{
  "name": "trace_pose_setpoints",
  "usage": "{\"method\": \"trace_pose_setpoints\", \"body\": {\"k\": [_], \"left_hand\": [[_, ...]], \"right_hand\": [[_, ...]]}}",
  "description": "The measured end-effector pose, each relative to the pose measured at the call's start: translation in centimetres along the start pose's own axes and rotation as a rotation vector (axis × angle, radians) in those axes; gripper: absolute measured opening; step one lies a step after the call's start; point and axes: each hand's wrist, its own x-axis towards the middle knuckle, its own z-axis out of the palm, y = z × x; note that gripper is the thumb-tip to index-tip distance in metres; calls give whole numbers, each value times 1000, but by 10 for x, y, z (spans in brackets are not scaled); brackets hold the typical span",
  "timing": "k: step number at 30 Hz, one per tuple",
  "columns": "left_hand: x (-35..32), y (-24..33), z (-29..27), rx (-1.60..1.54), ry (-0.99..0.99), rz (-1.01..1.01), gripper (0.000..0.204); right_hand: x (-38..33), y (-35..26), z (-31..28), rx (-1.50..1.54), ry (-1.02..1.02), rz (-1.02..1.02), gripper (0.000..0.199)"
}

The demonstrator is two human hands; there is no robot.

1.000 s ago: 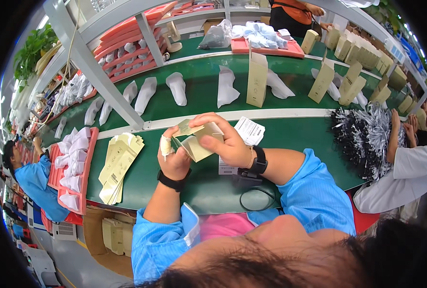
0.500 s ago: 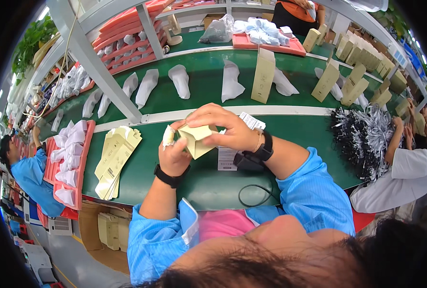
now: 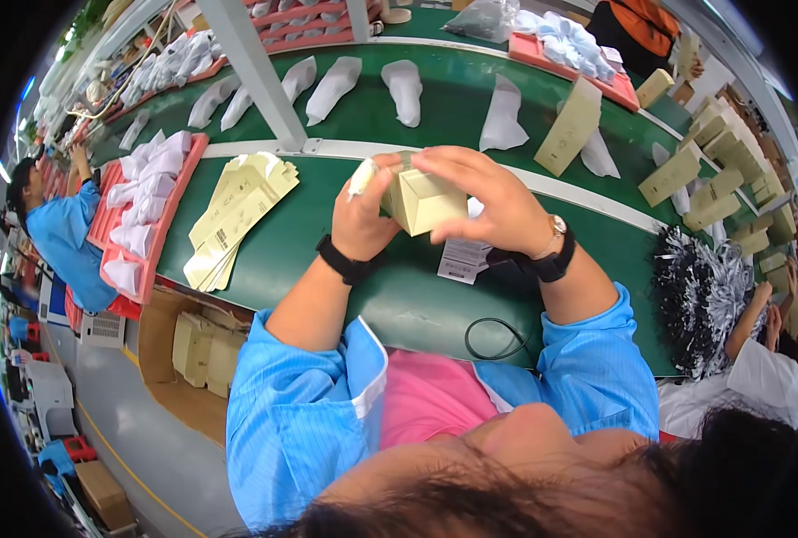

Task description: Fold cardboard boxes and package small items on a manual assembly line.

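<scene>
A pale yellow carton (image 3: 428,203) is held between both hands above the green table, its near end showing folded panels. My left hand (image 3: 363,215) grips its left side; one finger carries a whitish wrap (image 3: 361,177). Closed on the right side is my right hand (image 3: 498,199), thumb at the near end and fingers over the top. Beneath the right wrist lie printed white sheets (image 3: 462,258). To the left, a fanned stack of flattened yellow cartons (image 3: 242,215) rests on the table.
A pink tray (image 3: 182,175) of white wrapped bundles stands left. Beyond a pale rail, white wrapped pieces (image 3: 334,90) and an upright carton (image 3: 569,127) stand on a green belt (image 3: 457,67). A black cable loop (image 3: 498,342) lies near; silver-black tinsel (image 3: 704,300) and a co-worker's arm are right.
The carton has been turned in my hands, and its near end now looks squarer and more folded in. The whole view has shifted, with the table's things appearing farther right.
</scene>
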Motion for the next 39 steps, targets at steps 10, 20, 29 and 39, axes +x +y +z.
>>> {"method": "trace_pose_setpoints", "body": {"k": [10,20,29,39], "left_hand": [[1,-12,-2,-718,235,-770,85],[1,-16,-4,-702,416,-912,81],[0,-11,-3,-782,401,-925,78],[0,-10,-1,-753,357,-954,76]], "right_hand": [[-7,15,14,-326,-54,-335,67],[-50,4,47,-362,-694,304,56],[-56,10,47,-359,-737,257,50],[-62,15,53,-416,-688,248,43]]}}
